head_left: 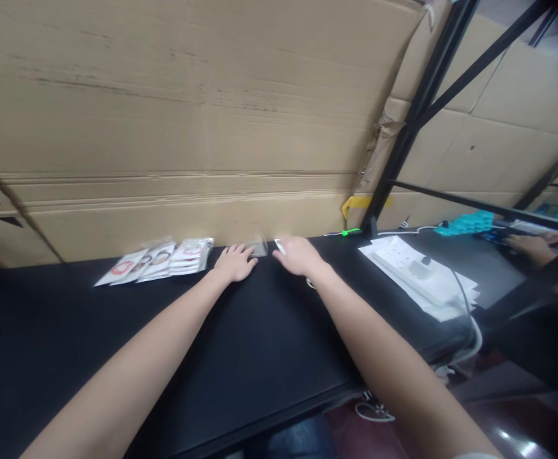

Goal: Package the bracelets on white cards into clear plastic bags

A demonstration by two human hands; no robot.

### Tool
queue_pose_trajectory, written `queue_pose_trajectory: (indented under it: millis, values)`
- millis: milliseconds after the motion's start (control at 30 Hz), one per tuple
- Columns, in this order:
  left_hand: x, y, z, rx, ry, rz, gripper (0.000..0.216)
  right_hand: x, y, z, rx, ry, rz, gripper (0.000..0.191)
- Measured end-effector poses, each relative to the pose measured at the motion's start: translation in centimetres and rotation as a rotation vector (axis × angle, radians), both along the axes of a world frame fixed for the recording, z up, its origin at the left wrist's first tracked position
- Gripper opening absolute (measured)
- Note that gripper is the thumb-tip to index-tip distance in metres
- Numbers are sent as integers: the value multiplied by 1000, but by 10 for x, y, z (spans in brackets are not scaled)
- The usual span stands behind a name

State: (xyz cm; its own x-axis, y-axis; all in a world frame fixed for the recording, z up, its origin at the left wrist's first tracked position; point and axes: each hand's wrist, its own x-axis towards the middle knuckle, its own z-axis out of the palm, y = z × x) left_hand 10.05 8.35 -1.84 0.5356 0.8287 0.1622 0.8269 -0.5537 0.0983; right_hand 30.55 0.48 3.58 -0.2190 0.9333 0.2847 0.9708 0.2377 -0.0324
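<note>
My left hand (234,262) lies palm down on the black table (269,331), fingers spread, its fingertips at a small clear plastic bag (258,247). My right hand (298,256) rests a little to the right, fingers extended, beside a small white strip (279,247). Neither hand visibly grips anything. Left of my left hand, a row of overlapping printed white packets (157,261) with red marks lies along the table's far edge.
A white power strip (415,271) with its cable sits on papers (393,261) to the right. Beyond stand a teal object (465,223) and a green-tipped tool (350,232). A co-worker's hand (530,248) is at far right. Cardboard sheets (164,127) and a black metal frame (422,108) rise behind the table.
</note>
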Motion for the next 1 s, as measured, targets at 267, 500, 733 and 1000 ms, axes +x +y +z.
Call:
queue_pose_trajectory:
  millis: [267, 500, 733, 1000]
  values:
    - [-2, -5, 1, -56, 27, 4, 71, 82, -30, 28, -265, 307, -180, 54]
    - [-11, -54, 18, 321, -55, -40, 62, 93, -21, 9, -409, 324, -28, 23]
    - [-72, -89, 44, 454, -119, 33, 39, 99, -19, 9, -457, 424, 39, 25]
    - [-136, -48, 30, 446, -192, 274, 29, 83, -21, 5, -49, 382, -108, 39]
